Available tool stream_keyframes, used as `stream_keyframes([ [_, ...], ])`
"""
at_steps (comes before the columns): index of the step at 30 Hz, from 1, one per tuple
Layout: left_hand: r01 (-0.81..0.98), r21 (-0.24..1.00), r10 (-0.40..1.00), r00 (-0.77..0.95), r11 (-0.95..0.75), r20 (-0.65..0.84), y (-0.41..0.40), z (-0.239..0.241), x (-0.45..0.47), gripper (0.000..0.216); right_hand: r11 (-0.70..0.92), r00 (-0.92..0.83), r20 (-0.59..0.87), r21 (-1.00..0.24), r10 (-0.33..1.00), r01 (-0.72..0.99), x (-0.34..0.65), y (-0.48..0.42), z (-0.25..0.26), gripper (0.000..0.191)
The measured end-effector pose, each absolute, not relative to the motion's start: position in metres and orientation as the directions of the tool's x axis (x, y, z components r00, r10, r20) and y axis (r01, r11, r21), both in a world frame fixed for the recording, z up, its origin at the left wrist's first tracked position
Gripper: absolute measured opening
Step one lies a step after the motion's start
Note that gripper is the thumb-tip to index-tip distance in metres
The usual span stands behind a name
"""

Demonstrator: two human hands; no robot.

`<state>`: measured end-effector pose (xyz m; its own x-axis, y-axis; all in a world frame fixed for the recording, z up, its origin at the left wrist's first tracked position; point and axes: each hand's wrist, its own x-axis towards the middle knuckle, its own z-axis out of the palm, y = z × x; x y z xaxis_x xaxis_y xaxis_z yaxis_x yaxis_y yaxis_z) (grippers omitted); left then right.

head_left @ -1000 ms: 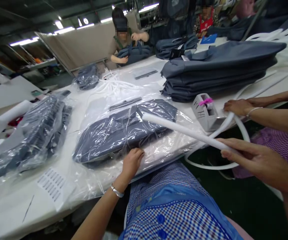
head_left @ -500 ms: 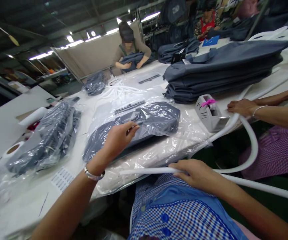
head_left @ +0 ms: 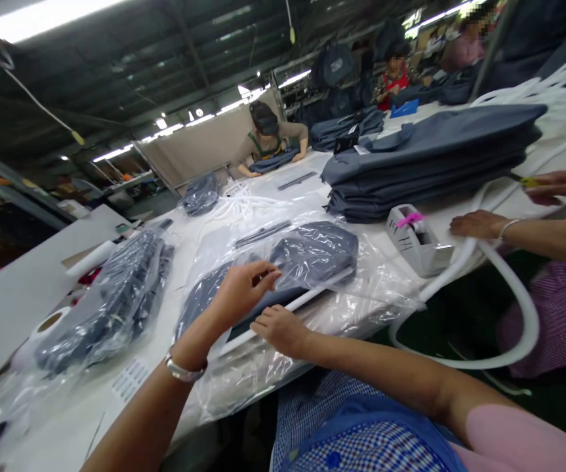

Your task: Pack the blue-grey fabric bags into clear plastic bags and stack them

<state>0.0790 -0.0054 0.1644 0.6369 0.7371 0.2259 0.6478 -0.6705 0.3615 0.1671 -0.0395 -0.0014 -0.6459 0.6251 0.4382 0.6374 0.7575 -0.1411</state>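
Observation:
A grey folded bag (head_left: 312,252) lies inside a clear plastic bag (head_left: 381,295) on the white table (head_left: 27,295) in front of me. My left hand (head_left: 243,288) is closed in a pinch on the plastic film over the grey bag. My right hand (head_left: 280,331) is just below it, fingers closed over a thin white foam tube (head_left: 312,298). The tube runs up and to the right along the near side of the grey bag, under the plastic film.
A tape dispenser (head_left: 413,246) and a stack of grey bags (head_left: 430,157) stand to the right. A co-worker's hands (head_left: 479,224) hold a looping white foam tube (head_left: 513,308). Another bagged item (head_left: 110,295), a tape roll (head_left: 41,328) and a label sheet (head_left: 132,379) lie on the left.
My right hand has carried the white tube from the table's near edge up against the grey bag, under the plastic. My left hand stays on the film. The view has tilted upward.

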Motion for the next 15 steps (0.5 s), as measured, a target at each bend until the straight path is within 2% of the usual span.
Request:
stream_keyframes([
  [3, 0.623, 0.422, 0.734, 0.657, -0.659, 0.175, -0.006, 0.153, 0.071, 0.025, 0.717, -0.578, 0.498, -0.139, 0.647, 0.683, 0.166, -0.033, -0.02, 0.016],
  [6, 0.598, 0.471, 0.729, 0.666, -0.648, 0.157, -0.006, 0.144, 0.066, 0.026, 0.642, -0.477, 0.521, -0.193, 0.708, 0.742, 0.167, -0.033, -0.033, 0.022],
  [10, 0.583, 0.51, 0.738, 0.653, -0.633, 0.169, -0.01, 0.141, 0.066, 0.023, 0.578, -0.421, 0.44, -0.327, 0.794, 0.748, 0.166, -0.031, -0.043, 0.027],
  [15, 0.52, 0.607, 0.733, 0.66, -0.601, 0.161, -0.025, 0.133, 0.075, 0.022, 0.553, -0.423, 0.358, -0.476, 0.832, 0.684, 0.161, -0.026, -0.047, 0.028],
])
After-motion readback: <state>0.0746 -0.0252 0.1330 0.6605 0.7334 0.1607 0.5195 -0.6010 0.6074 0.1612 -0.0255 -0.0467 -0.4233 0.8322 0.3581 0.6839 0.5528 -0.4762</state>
